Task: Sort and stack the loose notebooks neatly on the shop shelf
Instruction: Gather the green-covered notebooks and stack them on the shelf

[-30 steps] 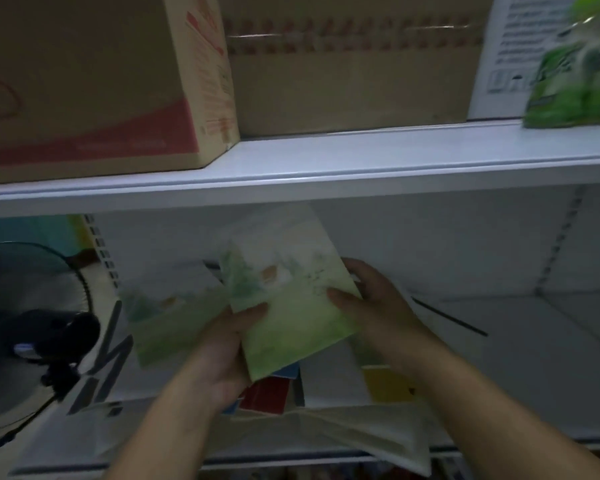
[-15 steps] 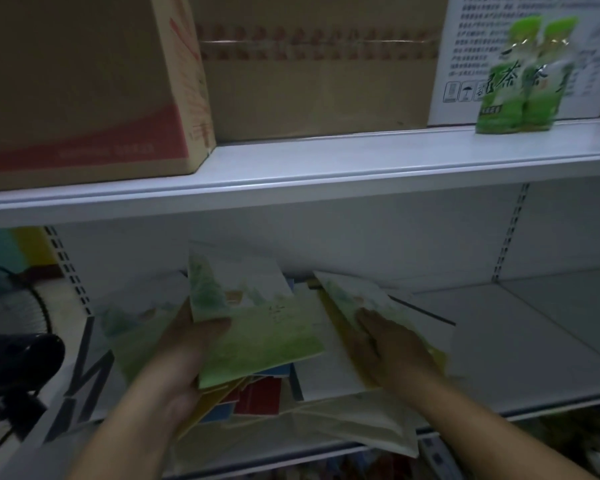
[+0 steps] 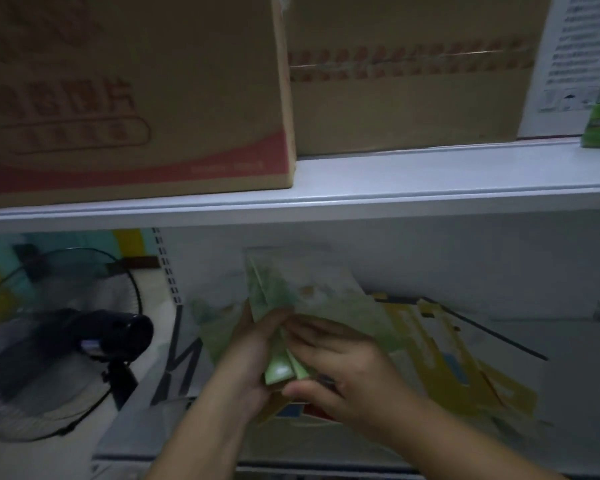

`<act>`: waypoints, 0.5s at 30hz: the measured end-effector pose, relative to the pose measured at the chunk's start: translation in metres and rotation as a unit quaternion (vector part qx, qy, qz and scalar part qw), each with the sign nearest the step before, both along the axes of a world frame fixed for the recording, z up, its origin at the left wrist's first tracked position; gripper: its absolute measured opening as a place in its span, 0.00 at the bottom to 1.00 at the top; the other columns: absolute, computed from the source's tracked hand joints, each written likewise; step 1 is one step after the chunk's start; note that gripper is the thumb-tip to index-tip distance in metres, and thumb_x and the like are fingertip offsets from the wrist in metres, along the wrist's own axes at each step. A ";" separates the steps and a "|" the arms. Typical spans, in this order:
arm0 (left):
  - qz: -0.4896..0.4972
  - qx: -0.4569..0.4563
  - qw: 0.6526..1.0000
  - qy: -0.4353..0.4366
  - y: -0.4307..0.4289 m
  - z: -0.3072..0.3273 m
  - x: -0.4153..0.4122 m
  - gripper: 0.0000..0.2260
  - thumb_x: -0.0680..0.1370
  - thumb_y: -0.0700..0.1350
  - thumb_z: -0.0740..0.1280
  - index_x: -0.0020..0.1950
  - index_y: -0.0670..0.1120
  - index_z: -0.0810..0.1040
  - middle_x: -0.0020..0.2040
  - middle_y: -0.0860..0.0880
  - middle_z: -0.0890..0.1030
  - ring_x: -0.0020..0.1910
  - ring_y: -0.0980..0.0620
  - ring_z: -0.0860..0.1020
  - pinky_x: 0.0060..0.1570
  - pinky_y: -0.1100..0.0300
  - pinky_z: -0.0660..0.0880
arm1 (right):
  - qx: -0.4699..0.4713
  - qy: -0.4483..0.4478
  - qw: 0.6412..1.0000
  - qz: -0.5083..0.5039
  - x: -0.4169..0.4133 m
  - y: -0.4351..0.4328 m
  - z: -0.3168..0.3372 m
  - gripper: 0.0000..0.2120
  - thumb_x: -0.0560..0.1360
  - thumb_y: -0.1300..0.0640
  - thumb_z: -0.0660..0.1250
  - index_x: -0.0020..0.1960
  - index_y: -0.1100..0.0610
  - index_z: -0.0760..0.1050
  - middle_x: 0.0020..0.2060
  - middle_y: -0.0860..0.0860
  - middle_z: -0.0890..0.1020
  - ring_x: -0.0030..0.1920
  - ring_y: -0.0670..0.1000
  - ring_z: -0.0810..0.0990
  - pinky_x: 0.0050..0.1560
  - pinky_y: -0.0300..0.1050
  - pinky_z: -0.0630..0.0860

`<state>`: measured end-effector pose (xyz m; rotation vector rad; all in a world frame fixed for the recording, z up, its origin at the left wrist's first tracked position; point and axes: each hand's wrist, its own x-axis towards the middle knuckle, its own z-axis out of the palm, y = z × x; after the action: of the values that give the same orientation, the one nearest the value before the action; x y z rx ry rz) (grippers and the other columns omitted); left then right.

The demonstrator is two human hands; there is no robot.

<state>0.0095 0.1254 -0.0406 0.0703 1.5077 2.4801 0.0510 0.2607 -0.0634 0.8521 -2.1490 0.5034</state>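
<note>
Held: my left hand [image 3: 253,344] grips a bunch of thin green-covered paper notebooks [image 3: 291,303] from the side. My right hand [image 3: 343,368] pinches their lower corners, just above the white metal shop shelf [image 3: 568,382]. Step, as I judge it: gathering matching covers. Next comes squaring the edges, then collecting the loose yellow notebooks [image 3: 444,355] lying beside.
</note>
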 end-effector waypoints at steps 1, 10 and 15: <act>0.007 0.004 1.000 -0.003 -0.013 0.001 0.000 0.21 0.70 0.39 0.68 0.64 0.42 0.74 0.50 0.38 0.83 0.44 0.40 0.83 0.35 0.52 0.79 | -0.012 0.000 0.999 0.051 -0.004 -0.007 0.000 0.22 0.77 0.44 0.60 0.51 0.61 0.82 0.52 0.54 0.84 0.58 0.50 0.79 0.64 0.38 0.71; 0.205 -0.080 0.975 0.028 -0.159 0.007 0.013 0.10 0.80 0.42 0.58 0.58 0.48 0.76 0.42 0.45 0.82 0.37 0.45 0.81 0.34 0.54 0.78 | -0.056 -0.353 0.911 -0.203 -0.086 -0.032 0.006 0.25 0.74 0.36 0.61 0.63 0.53 0.72 0.55 0.54 0.79 0.56 0.56 0.78 0.47 0.47 0.72; 0.202 -0.071 0.977 0.005 -0.185 -0.003 0.027 0.12 0.80 0.43 0.58 0.59 0.55 0.76 0.54 0.43 0.81 0.49 0.39 0.80 0.48 0.47 0.76 | -0.012 -0.406 0.881 -0.243 -0.097 -0.044 0.001 0.39 0.62 0.28 0.61 0.65 0.50 0.70 0.59 0.51 0.78 0.56 0.55 0.77 0.52 0.44 0.74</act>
<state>0.0363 -0.0598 -0.0434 -0.2785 1.8559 2.6581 -0.0458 0.2162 -0.0627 0.0136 -2.9731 0.6943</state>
